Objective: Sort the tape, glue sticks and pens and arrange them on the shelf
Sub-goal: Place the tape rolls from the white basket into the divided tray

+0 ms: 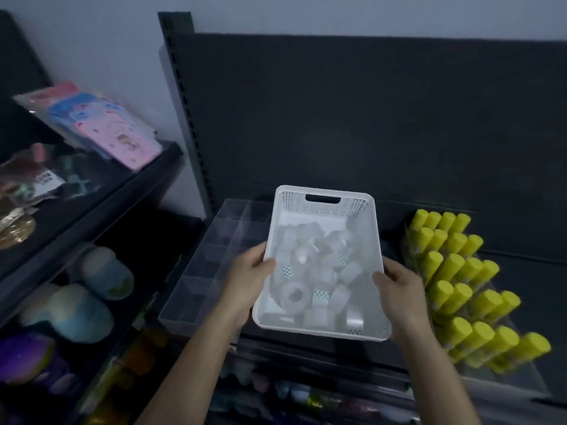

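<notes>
Between your left hand (248, 271) & right hand (399, 289) sits the white basket (322, 191): thumbs over the side rims, fingers curled under, both gripping it. Tape rolls (294, 294) lie heaped loose inside. Keep it level w/ even grip so they don't slide. Outward: clear divided tray (196, 271) at left, yellow-capped glue sticks (454, 265) at right on the shelf (527, 271). Lower straight btwn them, clipping neither.

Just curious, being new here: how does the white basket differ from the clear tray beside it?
The white basket is opaque with perforated walls; the clear tray is see-through and split into compartments. The basket is held by the left hand and right hand; the tray rests on the shelf. Both are rectangular.
</notes>
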A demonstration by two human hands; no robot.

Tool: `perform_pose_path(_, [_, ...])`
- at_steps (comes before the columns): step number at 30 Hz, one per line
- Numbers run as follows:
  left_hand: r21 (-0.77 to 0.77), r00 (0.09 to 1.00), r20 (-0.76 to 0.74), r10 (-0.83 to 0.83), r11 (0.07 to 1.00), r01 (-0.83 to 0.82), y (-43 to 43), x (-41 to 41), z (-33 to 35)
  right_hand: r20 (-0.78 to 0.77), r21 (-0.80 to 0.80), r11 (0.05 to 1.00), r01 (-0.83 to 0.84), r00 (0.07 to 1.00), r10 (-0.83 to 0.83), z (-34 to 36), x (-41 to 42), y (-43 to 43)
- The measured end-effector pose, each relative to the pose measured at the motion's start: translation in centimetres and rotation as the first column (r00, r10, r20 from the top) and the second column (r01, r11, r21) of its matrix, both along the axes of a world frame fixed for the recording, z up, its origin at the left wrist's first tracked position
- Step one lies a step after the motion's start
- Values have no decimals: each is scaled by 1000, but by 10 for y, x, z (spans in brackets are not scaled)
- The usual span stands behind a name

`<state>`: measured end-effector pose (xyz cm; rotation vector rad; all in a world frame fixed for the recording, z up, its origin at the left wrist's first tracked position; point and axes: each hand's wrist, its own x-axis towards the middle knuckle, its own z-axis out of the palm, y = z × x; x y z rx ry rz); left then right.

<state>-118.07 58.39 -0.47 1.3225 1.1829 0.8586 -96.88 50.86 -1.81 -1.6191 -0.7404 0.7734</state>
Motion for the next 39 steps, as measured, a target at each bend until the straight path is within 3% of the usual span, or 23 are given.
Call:
perform_pose_path(7, [39, 942, -303, -146, 985, 165, 25, 12, -15, 79, -118, 990, 80, 994, -71, -16, 8, 2])
perform_pose_path(19, [14, 869, -458, -186, 976, 216, 65, 15, -24, 166, -172, 983, 71, 985, -43, -36, 20, 40])
perform_pose_path(23, [280, 750, -658, -63, 904, 322, 81, 23, -20, 402, -123, 989, 79, 915, -23, -31, 24, 46])
perform_pose_path(25, [335, 709, -699, -90, 835, 436, 90, 32, -21, 487, -84, 994, 71, 873, -21, -25, 24, 52])
perform_pose_path(29, [119, 498, -798, -340, 721, 683, 113, 62, -30, 594, -137, 990, 45, 803, 45, -20, 22, 73])
perform_pose_path(33, [-21, 269, -900, -344, 650, 759, 136, 87, -38, 702, -149, 989, -4, 703, 109, -21, 21, 83])
perform_pose_path(39, [-24, 196, -936, -293, 608, 794, 157, 101, -46, 712, -176, 984, -7, 689, 132, -35, 30, 87])
